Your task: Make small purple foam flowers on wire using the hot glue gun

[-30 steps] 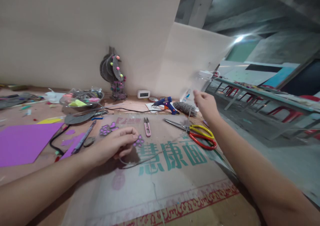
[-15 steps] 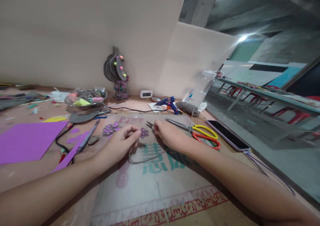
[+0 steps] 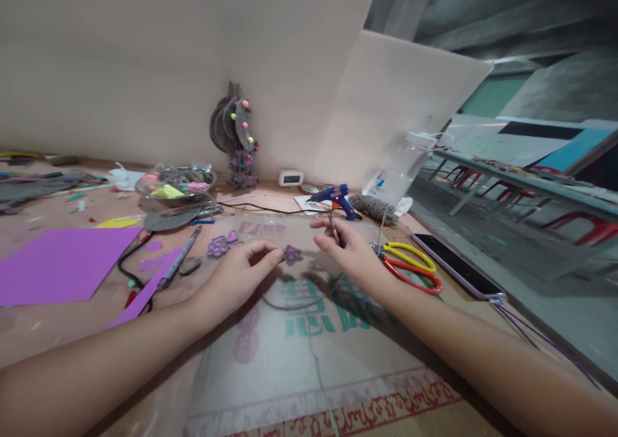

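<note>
Near the middle, my left hand [image 3: 246,266] pinches a small purple and grey flower-like piece [image 3: 291,255] between thumb and fingertips. My right hand [image 3: 350,250] is raised to the right of it, holding small pointed scissors [image 3: 333,226] with the tips up. A thin grey cord [image 3: 294,307] curves across the plastic-covered surface between my hands. More purple and grey pieces [image 3: 221,245] lie just beyond my left hand. Scissors with yellow and red handles [image 3: 410,266] rest right of my right hand, their blades mostly hidden behind it.
A blue glue gun [image 3: 338,199], grey yarn [image 3: 374,208] and a phone [image 3: 456,264] lie behind and right. At left are purple sheets [image 3: 62,263], a pen [image 3: 179,257] and a bowl of scraps [image 3: 178,195]. A decorated grey ornament [image 3: 234,131] stands by the wall.
My right hand has moved away from the flower piece and turned upward, lifting the small scissors. My left hand still pinches the piece. The view has shifted slightly left.
</note>
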The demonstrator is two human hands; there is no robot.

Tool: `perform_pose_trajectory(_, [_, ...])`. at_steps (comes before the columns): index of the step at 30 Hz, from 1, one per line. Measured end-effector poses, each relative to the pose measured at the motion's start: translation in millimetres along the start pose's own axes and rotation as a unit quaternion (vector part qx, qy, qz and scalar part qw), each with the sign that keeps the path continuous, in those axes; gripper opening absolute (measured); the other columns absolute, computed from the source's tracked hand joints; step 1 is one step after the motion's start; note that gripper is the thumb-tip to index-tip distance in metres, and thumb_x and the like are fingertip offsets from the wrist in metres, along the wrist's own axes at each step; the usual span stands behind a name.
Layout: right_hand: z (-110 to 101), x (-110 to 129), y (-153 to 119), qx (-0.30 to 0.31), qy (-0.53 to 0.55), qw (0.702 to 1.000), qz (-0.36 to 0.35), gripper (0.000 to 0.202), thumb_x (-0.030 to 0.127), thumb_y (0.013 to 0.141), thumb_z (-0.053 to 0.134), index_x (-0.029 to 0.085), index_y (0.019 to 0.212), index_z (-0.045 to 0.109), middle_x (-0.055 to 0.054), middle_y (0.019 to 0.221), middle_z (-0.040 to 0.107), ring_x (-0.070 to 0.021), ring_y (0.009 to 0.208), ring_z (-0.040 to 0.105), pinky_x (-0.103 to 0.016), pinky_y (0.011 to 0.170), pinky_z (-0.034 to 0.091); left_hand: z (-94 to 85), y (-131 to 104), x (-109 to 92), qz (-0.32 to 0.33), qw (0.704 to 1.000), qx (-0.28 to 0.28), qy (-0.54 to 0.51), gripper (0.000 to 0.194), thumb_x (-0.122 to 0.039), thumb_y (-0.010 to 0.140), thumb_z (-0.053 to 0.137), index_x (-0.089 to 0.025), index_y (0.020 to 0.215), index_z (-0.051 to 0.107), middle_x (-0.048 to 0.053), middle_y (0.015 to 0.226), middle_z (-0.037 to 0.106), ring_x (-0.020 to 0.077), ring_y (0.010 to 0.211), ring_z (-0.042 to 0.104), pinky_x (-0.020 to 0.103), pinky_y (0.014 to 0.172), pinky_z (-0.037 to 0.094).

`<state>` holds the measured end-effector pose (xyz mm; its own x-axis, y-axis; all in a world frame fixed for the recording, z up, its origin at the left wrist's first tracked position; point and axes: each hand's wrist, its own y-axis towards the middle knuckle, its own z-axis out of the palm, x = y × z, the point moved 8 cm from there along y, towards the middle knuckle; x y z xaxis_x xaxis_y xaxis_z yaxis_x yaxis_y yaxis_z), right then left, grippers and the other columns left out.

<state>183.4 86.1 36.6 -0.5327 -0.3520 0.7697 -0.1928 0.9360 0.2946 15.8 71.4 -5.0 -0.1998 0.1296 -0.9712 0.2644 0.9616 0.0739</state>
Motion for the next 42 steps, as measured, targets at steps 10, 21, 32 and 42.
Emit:
perform_pose_trajectory(10, [23.4, 12.3, -17.3, 0.033, 0.003, 0.999, -0.021, 0.012, 0.027, 0.079, 0.058, 0.015, 0.080, 0.060, 0.005, 0.057, 0.046, -0.0076, 0.049, 0.038, -0.021, 0.047, 0.031, -7.4, -3.9, -26.0, 0.128, 0.984, -0.037, 0.120, 0.019, -0.033, 0.083, 0.052, -0.021, 0.086, 0.066, 0.003, 0.091, 0.066, 0.0187, 0.090, 0.058, 0.029, 0.080, 0.043])
perform_pose_trajectory(21, [15.3, 34.9, -29.8, -0.007, -0.112, 0.972, -0.206, 0.010, 0.014, 0.080, 0.056, 0.018, 0.087, 0.062, 0.000, 0.071, 0.062, -0.0095, 0.058, 0.051, -0.021, 0.056, 0.039, -0.6, -4.0, -11.5, 0.052, 0.998, 0.001, 0.038, 0.033, -0.043, 0.080, 0.054, -0.019, 0.102, 0.059, 0.004, 0.087, 0.064, 0.0145, 0.067, 0.057, 0.022, 0.049, 0.039])
perform_pose_trajectory(32, [9.9, 22.6, -19.5, 0.005, -0.017, 0.996, -0.082, 0.022, 0.031, 0.084, 0.050, 0.017, 0.099, 0.058, -0.001, 0.075, 0.053, -0.0121, 0.063, 0.045, -0.025, 0.059, 0.038, 2.6, -4.6, -10.1, 0.038, 0.999, 0.033, -0.022, 0.021, -0.037, 0.084, 0.049, -0.018, 0.081, 0.059, -0.002, 0.066, 0.057, 0.0093, 0.049, 0.046, 0.021, 0.046, 0.034])
perform_pose_trajectory(42, [46.9, 17.8, -26.4, 0.195, 0.249, 0.948, 0.041, 0.040, 0.019, 0.082, 0.052, 0.017, 0.122, 0.047, 0.000, 0.079, 0.055, -0.0082, 0.061, 0.050, -0.024, 0.059, 0.042, 2.2, -5.7, -15.2, 0.064, 0.996, 0.020, 0.065, 0.024, -0.038, 0.086, 0.046, -0.018, 0.087, 0.060, 0.001, 0.076, 0.061, 0.0104, 0.052, 0.046, 0.022, 0.047, 0.034])
